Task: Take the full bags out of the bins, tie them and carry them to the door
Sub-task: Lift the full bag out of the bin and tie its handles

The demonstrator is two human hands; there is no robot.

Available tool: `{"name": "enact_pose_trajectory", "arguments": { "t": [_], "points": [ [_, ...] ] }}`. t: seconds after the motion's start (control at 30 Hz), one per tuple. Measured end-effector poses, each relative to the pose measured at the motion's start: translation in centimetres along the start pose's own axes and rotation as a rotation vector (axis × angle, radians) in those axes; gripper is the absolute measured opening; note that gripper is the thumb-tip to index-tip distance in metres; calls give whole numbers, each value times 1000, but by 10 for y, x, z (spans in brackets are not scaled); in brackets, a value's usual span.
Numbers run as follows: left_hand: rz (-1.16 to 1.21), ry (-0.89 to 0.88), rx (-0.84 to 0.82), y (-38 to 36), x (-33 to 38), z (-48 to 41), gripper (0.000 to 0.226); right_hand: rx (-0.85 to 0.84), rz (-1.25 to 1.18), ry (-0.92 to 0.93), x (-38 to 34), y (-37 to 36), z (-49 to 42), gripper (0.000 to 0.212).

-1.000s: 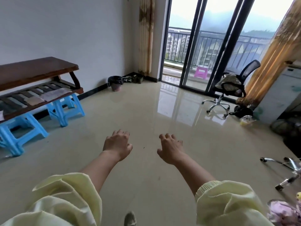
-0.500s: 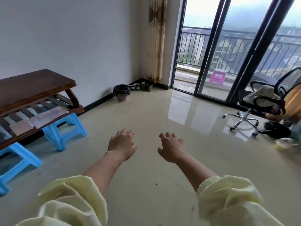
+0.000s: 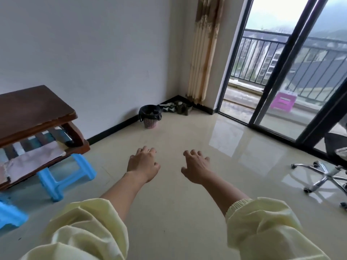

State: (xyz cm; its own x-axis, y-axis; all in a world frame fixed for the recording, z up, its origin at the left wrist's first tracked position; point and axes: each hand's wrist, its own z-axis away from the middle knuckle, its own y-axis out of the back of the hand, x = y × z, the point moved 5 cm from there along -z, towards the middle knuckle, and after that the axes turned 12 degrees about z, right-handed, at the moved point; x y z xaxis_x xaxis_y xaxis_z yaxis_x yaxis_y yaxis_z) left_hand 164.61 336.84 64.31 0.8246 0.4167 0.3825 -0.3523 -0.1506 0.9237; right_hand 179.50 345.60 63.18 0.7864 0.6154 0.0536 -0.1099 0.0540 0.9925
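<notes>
While both hands, left hand (image 3: pixel 143 165) and right hand (image 3: pixel 196 168), hang empty with loosely spread fingers, the bin (image 3: pixel 150 116) stands far off against the wall; its black bag (image 3: pixel 149 112) looks thin, soft and light, best gathered at the rim.

Both hands out front, palms down, empty: left hand (image 3: pixel 143 164), right hand (image 3: pixel 196 168), fingers loosely spread. Pink bin (image 3: pixel 150 116) w/ black bag (image 3: pixel 149 111) by far wall, near curtain (image 3: pixel 203 47).

Bin (image 3: pixel 150 122): small pink basket, upright on the floor against the wall.
Bag (image 3: pixel 149 112): black liner, seemingly untied, folded over the rim.
</notes>
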Motion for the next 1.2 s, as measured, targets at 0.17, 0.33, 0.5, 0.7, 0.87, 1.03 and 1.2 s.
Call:
{"name": "enact_pose_trajectory", "arguments": {
  "t": [0.17, 0.33, 0.5, 0.7, 0.87, 1.03, 1.2],
  "points": [
    [4, 20, -8, -1, -14, -128, 51, 14, 16, 44, 4, 8, -132, 50],
    [-32, 9, -17, -2, -49, -285, 52, 24, 1, 66, -3, 13, -294, 50],
    [-27, 27, -29, 15, -87, -433, 48, 32, -24, 73, -13, 30, -438, 48],
    [27, 77, -12, 34, -127, -577, 46, -24, -28, 88, -12, 36, -584, 47],
    [38, 131, 11, 32, -160, -687, 44, -42, -6, 147, -11, 33, -707, 48],
    [89, 240, 12, 12, -185, -808, 46, -65, 39, 224, 0, 26, -851, 45],
    [146, 324, 27, 5, -197, -912, 50, -97, 94, 313, 9, 35, -979, 45]
  ]
}}
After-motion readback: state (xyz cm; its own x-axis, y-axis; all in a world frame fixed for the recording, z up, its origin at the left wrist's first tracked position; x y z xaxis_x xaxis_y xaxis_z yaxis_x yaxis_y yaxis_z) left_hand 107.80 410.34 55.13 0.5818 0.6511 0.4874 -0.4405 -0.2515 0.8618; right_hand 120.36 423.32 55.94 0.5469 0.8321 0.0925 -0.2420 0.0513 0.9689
